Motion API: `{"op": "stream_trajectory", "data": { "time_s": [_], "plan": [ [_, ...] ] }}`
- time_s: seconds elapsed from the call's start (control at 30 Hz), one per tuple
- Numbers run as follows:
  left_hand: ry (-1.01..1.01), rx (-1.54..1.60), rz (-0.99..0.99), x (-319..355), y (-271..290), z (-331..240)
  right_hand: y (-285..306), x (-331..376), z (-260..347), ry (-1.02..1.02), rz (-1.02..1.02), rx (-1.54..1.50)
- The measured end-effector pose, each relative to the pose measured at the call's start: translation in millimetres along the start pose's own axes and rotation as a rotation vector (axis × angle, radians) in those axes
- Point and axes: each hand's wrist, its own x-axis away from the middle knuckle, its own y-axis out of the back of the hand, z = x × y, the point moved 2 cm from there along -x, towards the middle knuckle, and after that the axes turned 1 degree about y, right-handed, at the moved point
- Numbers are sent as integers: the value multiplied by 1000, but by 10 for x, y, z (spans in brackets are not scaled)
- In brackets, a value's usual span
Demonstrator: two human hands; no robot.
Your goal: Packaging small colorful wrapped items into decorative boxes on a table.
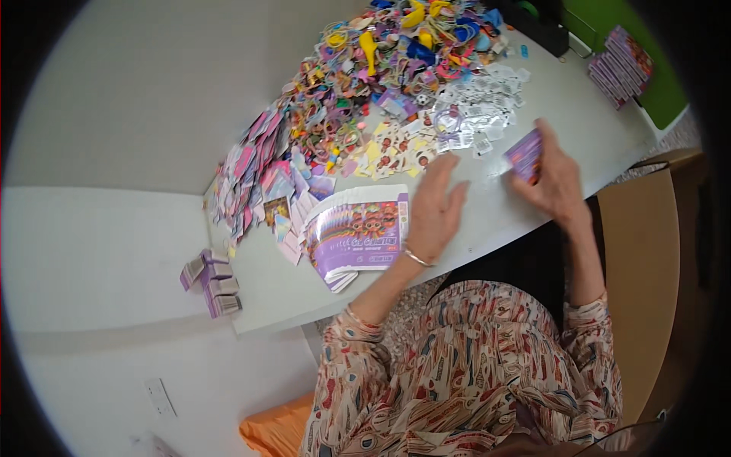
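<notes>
In my right hand (556, 179) is a small purple printed packet (525, 158), pinched between thumb and fingers over the right part of the white table. My left hand (435, 213) hovers with thumb and fingers apart and nothing in it, just right of a fanned stack of purple and white printed cards (358, 232). Beyond my left hand lie small cream stickers with brown figures (396, 148). Farther right of those is a heap of small clear and white packets (483, 103).
A large pile of colourful small toys and bands (365, 76) covers the table's back. Pink and purple packets (255, 164) heap at its left. A purple card holder (213, 282) sits off the left edge. Stacked purple packets (620, 67) stand far right, above a cardboard box (640, 282).
</notes>
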Motion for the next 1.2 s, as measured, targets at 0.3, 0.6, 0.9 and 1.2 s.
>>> {"op": "stream_trajectory", "data": {
  "time_s": [0.3, 0.6, 0.9, 1.2],
  "plan": [
    [122, -587, 226, 250, 1223, 656, 66, -63, 66, 224, -185, 286],
    [91, -743, 564, 410, 1052, 759, -676, 445, 761, 353, 267, -65],
    [92, -285, 346, 164, 930, 898, -820, 527, 805, 314, 154, -96],
    [201, 31, 162, -357, 446, 82, -764, 439, 932, -32, 68, -385]
  ]
}}
